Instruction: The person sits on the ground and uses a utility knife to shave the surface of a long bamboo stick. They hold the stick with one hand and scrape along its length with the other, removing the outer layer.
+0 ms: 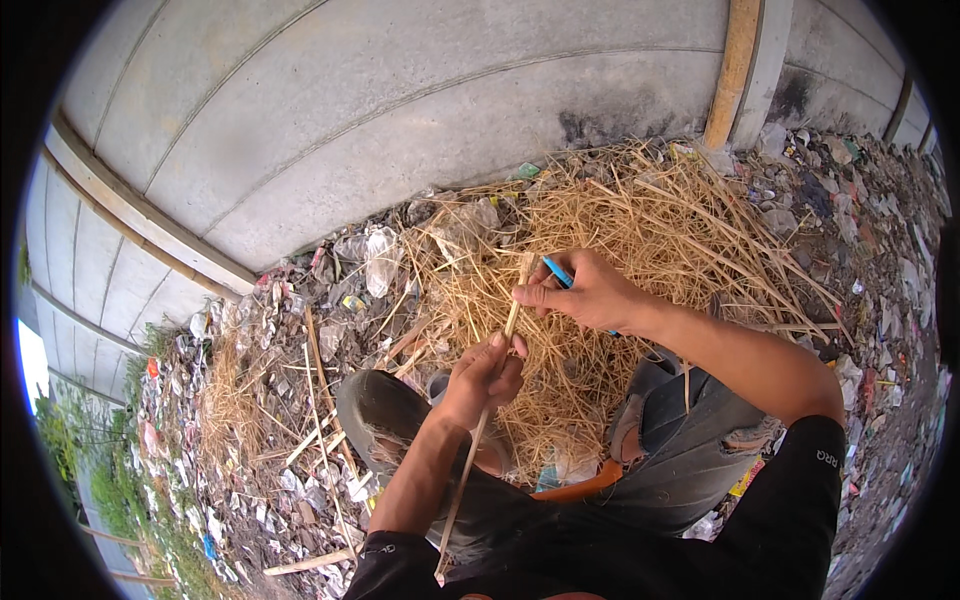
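Observation:
A long, thin bamboo strip (466, 478) runs from near my lap up between my two hands. My left hand (480, 378) is closed round it, thumb on top. Above that, my right hand (590, 292) is closed on a slim blue tool (558, 272). Its blue end sticks out past the forefinger, and another bit of blue shows below the palm; whether it has a blade is hidden. The right thumb presses against the strip close to its upper end. Beneath both hands lies a heap of straw-coloured shavings (570, 370).
My bent knees (385, 410) and shoes (630, 425) frame the shavings, with an orange object (580, 488) low between my legs. Longer strips (325, 440) lie to the left. Litter and plastic scraps (382, 262) cover the ground up to a grey concrete wall (450, 110) with a wooden post (733, 75).

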A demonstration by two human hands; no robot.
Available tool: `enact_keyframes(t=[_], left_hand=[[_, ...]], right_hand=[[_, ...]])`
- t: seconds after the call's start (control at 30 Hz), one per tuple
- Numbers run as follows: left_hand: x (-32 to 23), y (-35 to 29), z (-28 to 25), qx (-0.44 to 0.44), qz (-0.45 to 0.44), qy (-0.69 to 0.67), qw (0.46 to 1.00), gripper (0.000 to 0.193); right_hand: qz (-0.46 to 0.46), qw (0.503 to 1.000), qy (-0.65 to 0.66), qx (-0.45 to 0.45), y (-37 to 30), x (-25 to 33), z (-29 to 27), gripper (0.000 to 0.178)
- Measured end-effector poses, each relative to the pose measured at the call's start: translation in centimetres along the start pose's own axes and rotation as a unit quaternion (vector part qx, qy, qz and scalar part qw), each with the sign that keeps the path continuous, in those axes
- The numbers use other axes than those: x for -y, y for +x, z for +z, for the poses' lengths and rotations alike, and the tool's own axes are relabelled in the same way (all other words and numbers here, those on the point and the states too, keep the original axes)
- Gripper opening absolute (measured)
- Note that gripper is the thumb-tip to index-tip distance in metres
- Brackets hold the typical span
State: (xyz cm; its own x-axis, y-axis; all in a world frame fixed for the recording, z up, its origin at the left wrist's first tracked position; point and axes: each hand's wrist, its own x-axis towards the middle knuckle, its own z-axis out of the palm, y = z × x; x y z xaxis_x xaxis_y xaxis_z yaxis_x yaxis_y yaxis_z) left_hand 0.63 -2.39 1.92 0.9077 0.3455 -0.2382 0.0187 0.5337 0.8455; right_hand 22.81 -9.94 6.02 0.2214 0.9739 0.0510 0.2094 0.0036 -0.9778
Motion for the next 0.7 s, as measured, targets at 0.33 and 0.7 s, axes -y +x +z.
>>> enact_keyframes(t=[0.33, 0.7], left_hand=[[1.0, -2.5, -0.8, 0.051, -0.032, 0.159, 0.985, 0.043], [1.9, -3.3, -1.3, 0.035, -0.005, 0.115, 0.993, 0.049]], right_hand=[[0.048, 0.973, 0.125, -0.188, 3.4, -0.3, -7.0, 0.035], [0.014, 0.958, -0.239, -0.16, 1.5, 0.3, -12.3, 0.03]])
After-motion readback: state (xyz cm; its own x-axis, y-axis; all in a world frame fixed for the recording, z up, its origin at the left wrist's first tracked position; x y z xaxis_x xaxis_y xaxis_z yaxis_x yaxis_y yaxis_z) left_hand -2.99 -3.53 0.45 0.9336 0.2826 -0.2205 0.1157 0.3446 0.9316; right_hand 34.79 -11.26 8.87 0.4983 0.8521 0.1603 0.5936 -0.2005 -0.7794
